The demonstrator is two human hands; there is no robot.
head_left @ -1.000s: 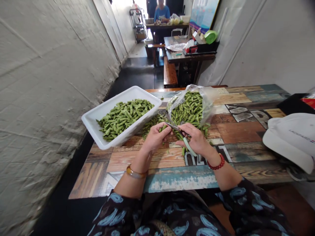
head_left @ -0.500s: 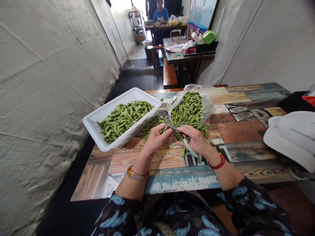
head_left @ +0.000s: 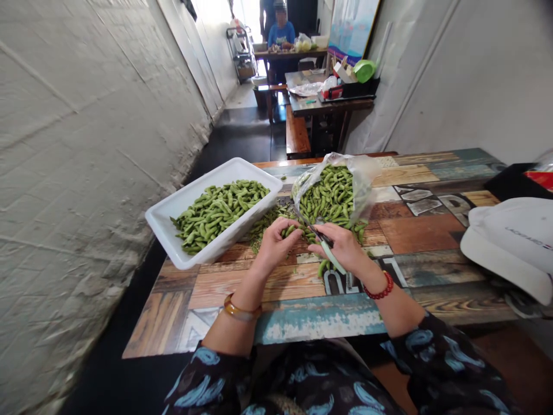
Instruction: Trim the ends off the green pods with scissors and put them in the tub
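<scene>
Green soybean pods (head_left: 288, 231) are pinched in the fingers of my left hand (head_left: 276, 242), over the table's middle. My right hand (head_left: 341, 245) grips scissors (head_left: 330, 252) with pale green handles; their blades point up and left, close to the pods. Just beyond my hands lies a clear plastic bag (head_left: 363, 184), its mouth spilling a heap of pods (head_left: 326, 193). To the left, a white tray (head_left: 173, 253) holds many more pods (head_left: 220, 210). Small green trimmings (head_left: 268, 222) lie between the tray and the bag.
The patchwork-wood table (head_left: 242, 282) carries a white cap (head_left: 510, 242) at its right end, beside a black box (head_left: 512, 181). A rough white wall (head_left: 78, 173) runs along the left. Farther back, a person (head_left: 280, 37) in blue sits behind another table.
The scissors' blades have swung slightly, pointing more steeply upward, and their tips sit a little farther from my left fingers. Both hands stay in nearly the same place.
</scene>
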